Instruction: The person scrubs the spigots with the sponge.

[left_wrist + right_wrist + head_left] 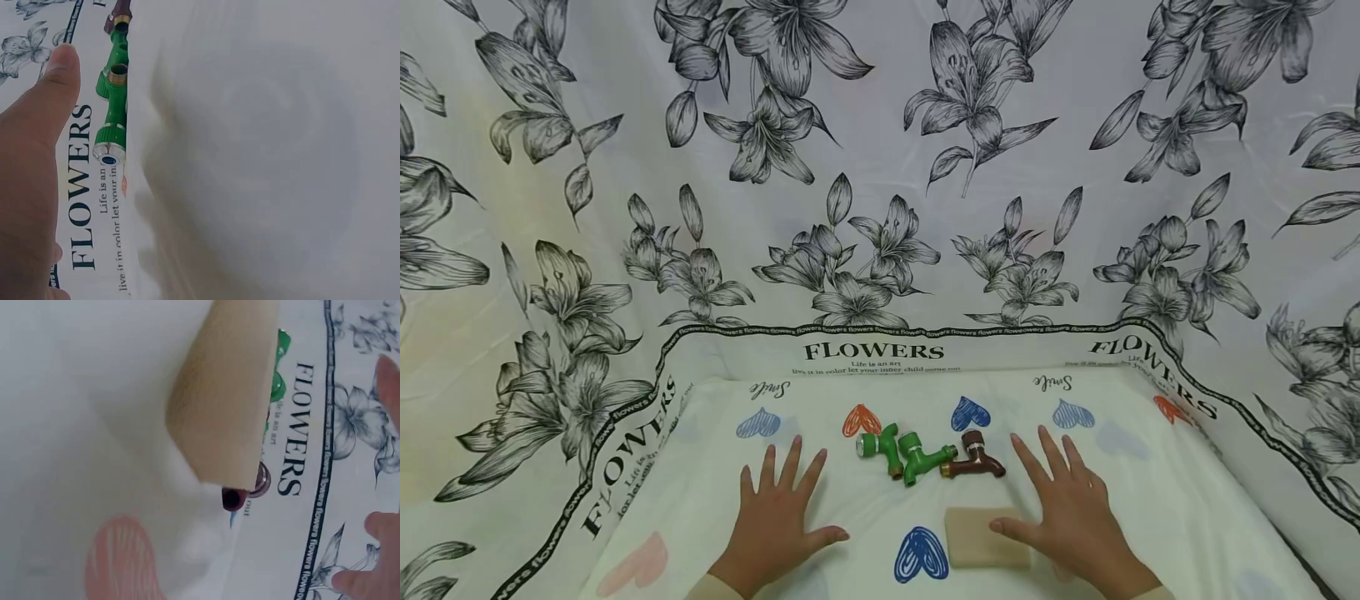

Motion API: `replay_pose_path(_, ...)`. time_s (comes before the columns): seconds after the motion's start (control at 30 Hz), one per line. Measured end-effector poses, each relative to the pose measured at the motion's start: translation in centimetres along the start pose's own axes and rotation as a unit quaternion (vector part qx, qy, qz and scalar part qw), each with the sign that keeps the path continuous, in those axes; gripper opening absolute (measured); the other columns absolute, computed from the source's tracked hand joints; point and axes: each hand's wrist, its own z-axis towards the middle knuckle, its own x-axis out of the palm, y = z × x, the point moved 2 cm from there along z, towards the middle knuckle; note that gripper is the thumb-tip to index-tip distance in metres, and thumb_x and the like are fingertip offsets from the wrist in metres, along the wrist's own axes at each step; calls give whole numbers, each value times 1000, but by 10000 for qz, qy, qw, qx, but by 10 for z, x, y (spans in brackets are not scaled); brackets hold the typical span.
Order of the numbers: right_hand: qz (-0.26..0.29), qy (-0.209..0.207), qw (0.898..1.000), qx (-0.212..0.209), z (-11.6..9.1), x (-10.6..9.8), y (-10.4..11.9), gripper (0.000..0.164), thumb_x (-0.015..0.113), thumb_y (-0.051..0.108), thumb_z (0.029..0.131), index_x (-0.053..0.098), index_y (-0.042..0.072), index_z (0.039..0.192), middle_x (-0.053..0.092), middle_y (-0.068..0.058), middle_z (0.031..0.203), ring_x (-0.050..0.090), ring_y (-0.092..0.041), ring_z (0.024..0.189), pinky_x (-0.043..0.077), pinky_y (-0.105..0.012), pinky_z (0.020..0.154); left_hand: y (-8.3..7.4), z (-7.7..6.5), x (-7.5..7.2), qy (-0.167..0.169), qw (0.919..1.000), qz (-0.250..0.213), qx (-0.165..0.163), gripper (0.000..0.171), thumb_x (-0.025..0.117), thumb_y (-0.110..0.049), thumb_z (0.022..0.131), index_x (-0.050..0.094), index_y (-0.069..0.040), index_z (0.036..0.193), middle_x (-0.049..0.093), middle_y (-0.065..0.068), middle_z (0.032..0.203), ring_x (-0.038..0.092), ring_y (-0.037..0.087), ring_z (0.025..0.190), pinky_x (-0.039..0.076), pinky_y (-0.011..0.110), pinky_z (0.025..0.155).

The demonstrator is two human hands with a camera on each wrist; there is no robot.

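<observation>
Two green plastic taps, a left one (886, 450) and a middle one (923, 457), lie in a row with a dark brown tap (973, 457) on the white cloth. To the left of them my left hand (778, 521) is spread, palm down, with straight fingers and nothing in its grasp. My right hand (1067, 521) is spread likewise on the right. Its thumb overlaps the edge of a flat beige rectangular piece (973, 537); whether they touch I cannot tell. In the right wrist view the beige piece (225, 400) partly hides the taps.
The white tablecloth (865, 533) carries printed hearts and the word Smile. A white curtain (880, 150) with black lily drawings hangs behind and along both sides, its lettered hem meeting the table's far edge.
</observation>
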Motion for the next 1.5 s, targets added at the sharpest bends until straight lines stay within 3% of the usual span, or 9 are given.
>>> replay_pose_path(0.13, 1632, -25, 9862, 295, 0, 4, 4, 108, 83, 70, 87, 35, 21, 170, 39, -19, 168, 40, -50, 148, 41, -83, 101, -5, 2, 5, 109, 9998, -137, -23, 114, 56, -98, 81, 45, -27, 168, 31, 17, 175, 29, 57, 153, 26, 89, 109)
replay_pose_path(0.3, 4074, 140, 9107, 665, 2, 11, 16, 77, 80, 32, 101, 41, 18, 166, 53, -16, 155, 53, -41, 137, 48, -64, 107, -9, 3, 9, 210, 9995, -223, -6, 111, 57, -96, 83, 45, -26, 168, 32, 15, 175, 33, 52, 153, 29, 86, 109)
replay_pose_path(0.43, 4908, 272, 8684, 652, 5, 17, 25, 65, 71, 18, 105, 43, 12, 164, 59, -16, 147, 56, -41, 132, 52, -46, 104, -12, 4, 8, 123, 9994, -317, 41, 110, 59, -94, 84, 46, -24, 167, 35, 14, 173, 36, 51, 152, 32, 84, 109)
replay_pose_path(0.53, 5056, 351, 8591, 709, 6, 20, 29, 64, 72, 17, 104, 45, 10, 162, 62, -13, 143, 57, -38, 130, 52, -45, 105, -13, 4, 7, 95, 9994, -333, 53, 108, 59, -93, 85, 46, -24, 167, 36, 14, 173, 38, 51, 151, 34, 83, 108)
replay_pose_path(0.7, 4930, 574, 8637, 877, 7, 28, 31, 69, 79, 23, 100, 48, 13, 161, 63, -11, 139, 56, -33, 131, 47, -55, 106, -13, 7, 4, 159, 9990, -404, -52, 107, 60, -91, 86, 46, -22, 167, 39, 13, 171, 42, 47, 149, 37, 80, 109)
replay_pose_path(0.87, 4371, 926, 8918, 711, 3, 40, 32, 80, 89, 32, 92, 50, 17, 160, 66, -7, 138, 59, -33, 129, 47, -61, 108, -12, 15, 6, -101, 9921, -1217, -276, 97, 74, -75, 92, 48, -16, 165, 49, 12, 164, 50, 40, 144, 45, 70, 110)
replay_pose_path(1.1, 3289, 1732, 9282, -176, -1, 57, 31, 86, 91, 54, 86, 56, 24, 157, 63, 6, 135, 54, -22, 116, 49, -55, 97, -11, 46, 14, -381, 9495, -2995, -855, 82, 80, -53, 99, 49, -12, 162, 55, 9, 159, 54, 36, 141, 46, 59, 115)
replay_pose_path(1.27, 2726, 1703, 9432, -843, -3, 60, 28, 76, 91, 58, 83, 63, 31, 149, 60, 17, 131, 47, -14, 112, 43, -47, 89, -13, 75, 31, -394, 9212, -3771, -872, 76, 74, -53, 103, 49, -12, 163, 58, 11, 155, 59, 34, 134, 51, 60, 108)
replay_pose_path(1.5, 2462, 1472, 9519, -1072, -2, 62, 25, 75, 90, 56, 84, 67, 21, 146, 60, 9, 125, 47, -16, 110, 44, -45, 84, -17, 100, 58, -208, 9109, -4033, -853, 59, 71, -33, 109, 53, -6, 158, 64, 13, 146, 61, 37, 133, 49, 62, 110)
